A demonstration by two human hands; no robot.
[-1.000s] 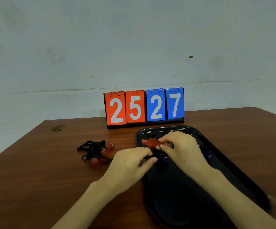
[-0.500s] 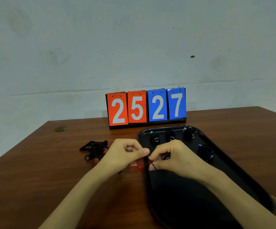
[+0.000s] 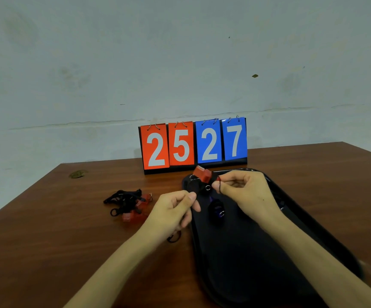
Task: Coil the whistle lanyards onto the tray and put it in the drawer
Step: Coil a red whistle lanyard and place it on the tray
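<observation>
A black tray [image 3: 246,258] lies on the brown table, right of centre. My right hand [image 3: 244,192] is raised over its far end and pinches the black lanyard of a red whistle [image 3: 203,173], which sticks up just left of my fingertips. My left hand [image 3: 173,210] pinches the other part of the same lanyard at the tray's left rim; a loop of cord hangs below it. A coiled lanyard with a blue whistle [image 3: 216,208] lies on the tray. A tangle of black lanyards with red whistles [image 3: 129,204] lies on the table to the left.
A flip scoreboard [image 3: 193,144] reading 25 and 27 stands at the back of the table, just behind the tray. A small brass-coloured cap [image 3: 78,174] sits near the far left corner. A pale wall rises behind the table.
Both hands have lifted from the tray's left rim. My right hand moved up and away with the red whistle, and my left hand drew apart from it along the cord.
</observation>
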